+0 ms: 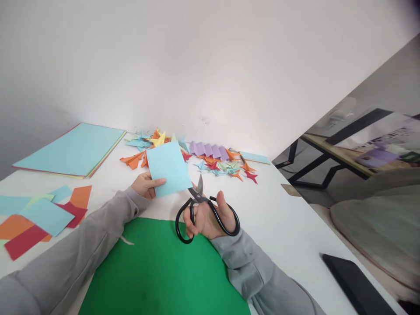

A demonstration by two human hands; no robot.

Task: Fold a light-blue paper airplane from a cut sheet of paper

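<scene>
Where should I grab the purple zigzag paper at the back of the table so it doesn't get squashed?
Pinch the purple folded paper at its two ends, coming down from above. Its pleats run across it like a fan, so pressing on the ridges would flatten them. Folded paper shapes crowd its front edge, so reach over those.

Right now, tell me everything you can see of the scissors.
The scissors have large black loop handles and short grey metal blades, which point up and away, slightly parted at the lower right edge of the light blue paper. The right hand grips them, thumb through one loop, fingers through the other. They hang above the green sheet.
</scene>
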